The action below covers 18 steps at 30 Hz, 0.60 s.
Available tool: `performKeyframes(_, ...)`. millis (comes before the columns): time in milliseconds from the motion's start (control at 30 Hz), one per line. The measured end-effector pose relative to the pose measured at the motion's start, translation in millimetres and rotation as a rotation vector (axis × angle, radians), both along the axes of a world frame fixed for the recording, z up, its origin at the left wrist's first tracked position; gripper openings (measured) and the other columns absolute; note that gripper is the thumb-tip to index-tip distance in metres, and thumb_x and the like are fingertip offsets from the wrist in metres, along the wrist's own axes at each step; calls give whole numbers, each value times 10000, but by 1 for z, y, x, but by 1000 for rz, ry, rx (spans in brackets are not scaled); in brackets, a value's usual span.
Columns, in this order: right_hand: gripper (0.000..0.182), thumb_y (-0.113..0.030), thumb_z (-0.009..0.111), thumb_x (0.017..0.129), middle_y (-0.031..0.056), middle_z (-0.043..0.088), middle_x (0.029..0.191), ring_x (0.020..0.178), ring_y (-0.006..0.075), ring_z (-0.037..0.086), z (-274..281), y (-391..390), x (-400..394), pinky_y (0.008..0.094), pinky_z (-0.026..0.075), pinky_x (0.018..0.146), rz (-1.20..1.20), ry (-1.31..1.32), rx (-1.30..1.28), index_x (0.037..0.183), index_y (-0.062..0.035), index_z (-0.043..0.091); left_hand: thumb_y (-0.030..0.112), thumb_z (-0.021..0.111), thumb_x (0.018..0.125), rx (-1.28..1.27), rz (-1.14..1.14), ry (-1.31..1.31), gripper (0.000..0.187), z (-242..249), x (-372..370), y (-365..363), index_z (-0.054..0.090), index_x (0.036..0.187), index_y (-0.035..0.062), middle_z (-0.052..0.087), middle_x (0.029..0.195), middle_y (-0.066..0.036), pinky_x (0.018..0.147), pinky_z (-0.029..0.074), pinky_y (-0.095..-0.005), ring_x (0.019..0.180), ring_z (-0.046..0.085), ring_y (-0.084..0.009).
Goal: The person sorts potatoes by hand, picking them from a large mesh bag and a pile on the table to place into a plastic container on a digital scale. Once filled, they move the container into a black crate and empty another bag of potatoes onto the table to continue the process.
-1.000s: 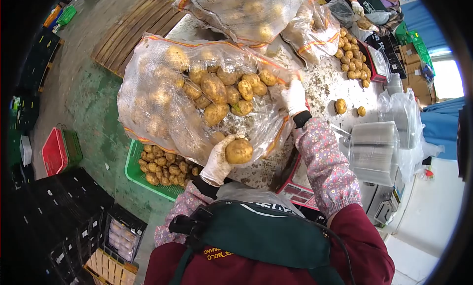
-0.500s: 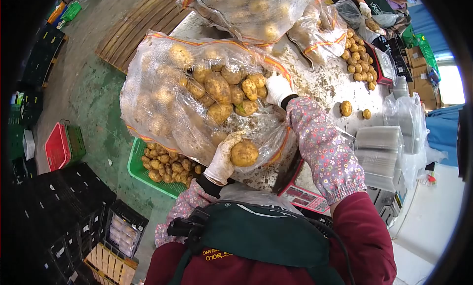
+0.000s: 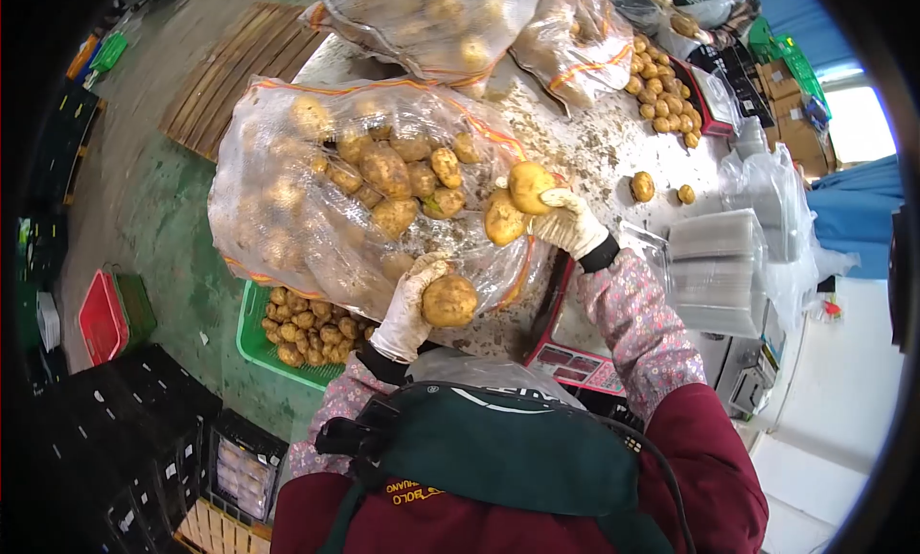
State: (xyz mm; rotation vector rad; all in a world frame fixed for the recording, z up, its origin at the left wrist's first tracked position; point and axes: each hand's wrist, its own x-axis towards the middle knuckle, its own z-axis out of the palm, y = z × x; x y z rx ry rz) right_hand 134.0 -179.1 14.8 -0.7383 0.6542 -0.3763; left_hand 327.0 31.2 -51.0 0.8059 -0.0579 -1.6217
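My gloved left hand [image 3: 407, 312] is closed on a large potato [image 3: 449, 301] at the near edge of the sack. In my gloved right hand [image 3: 567, 222] are two potatoes, an upper one [image 3: 530, 187] and a lower one [image 3: 504, 219], held over the sack's right edge. The clear mesh sack [image 3: 278, 185] with an orange-striped hem lies on its side, its mouth toward the right. Several loose potatoes [image 3: 385, 171] show inside it, and more are seen dimly through the plastic.
A green crate [image 3: 251, 329] of small potatoes stands below the table's left side. Near my right forearm sits a red scale [image 3: 575, 357], with stacked clear plastic trays [image 3: 714, 266] further right. More filled sacks [image 3: 431, 22] and a potato pile [image 3: 661, 94] lie at the back.
My right hand has come out of the sack's mouth toward me, now with two potatoes in it. My left hand keeps its potato. The whole view has shifted slightly.
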Motion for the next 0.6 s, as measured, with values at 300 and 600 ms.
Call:
performKeyframes(300,929,-416,727,680,290,333,1489,1366,434,367,31,43,-34,590,216,1165,-133,-420,182,1448,-27,374,189,545,955,-169,-237,-23,403,56,-17,-4,491,1315,19,592,1223,-124,924,527,-335,1094,614,-207)
performKeyframes(600,698,-61,740,779,84,572,1318,1212,194,550,60,92,-15,325,431,1039,116,53,-197,1407,-16,439,340,511,999,-52,-248,468,468,60,-34,-1,467,1358,43,614,1233,-122,881,566,-376,1058,648,-232)
